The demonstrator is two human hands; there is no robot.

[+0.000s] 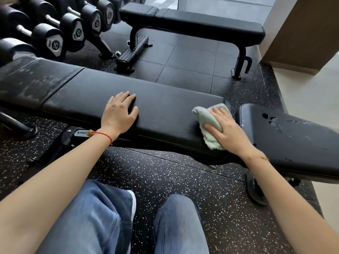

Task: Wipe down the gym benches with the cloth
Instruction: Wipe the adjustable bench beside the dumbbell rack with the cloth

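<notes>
A long black padded gym bench runs across the view in front of me. My left hand rests flat on the middle of its pad, fingers spread. My right hand presses a pale green cloth flat against the right end of the same pad, fingers straight on top of it. The left section of the bench shows dusty streaks. A separate black pad to the right has worn spots and specks. A second black bench stands further back.
A rack of black dumbbells fills the upper left. Speckled black rubber flooring lies under the benches. A brown wall corner stands at the upper right beside a pale floor. My legs in blue jeans are at the bottom.
</notes>
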